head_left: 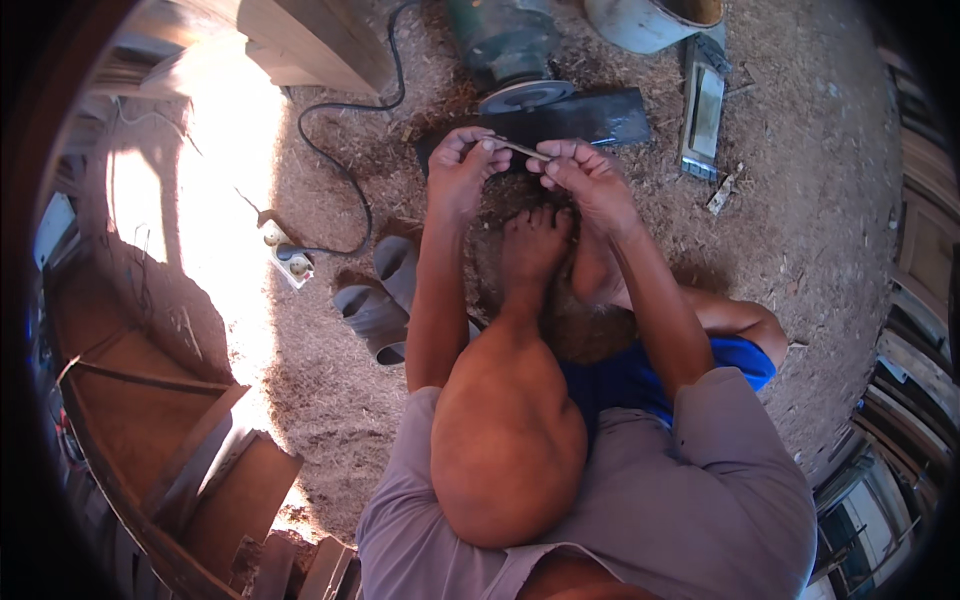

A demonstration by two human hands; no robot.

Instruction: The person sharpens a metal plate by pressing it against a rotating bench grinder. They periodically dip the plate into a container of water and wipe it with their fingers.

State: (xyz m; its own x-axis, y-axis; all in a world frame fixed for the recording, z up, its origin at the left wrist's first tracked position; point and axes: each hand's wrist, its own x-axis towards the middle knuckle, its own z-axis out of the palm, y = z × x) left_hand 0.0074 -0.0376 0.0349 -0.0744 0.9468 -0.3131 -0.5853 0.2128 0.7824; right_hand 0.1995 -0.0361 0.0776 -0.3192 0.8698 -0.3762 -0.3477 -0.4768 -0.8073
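Note:
Between both hands I hold a thin, narrow rod-like piece, one end in each set of fingers; its exact kind is too small to make out. My left hand pinches the left end, and my right hand pinches the right end. Just beyond the fingers is a grey grinding wheel on a green bench grinder. A dark flat board lies under the wheel, close past my hands.
A black cable runs to a white power strip at left. Grey pipe pieces lie beside my left forearm. At far right are a sharpening stone on a wooden holder and a white bucket. Wooden boards stand at left.

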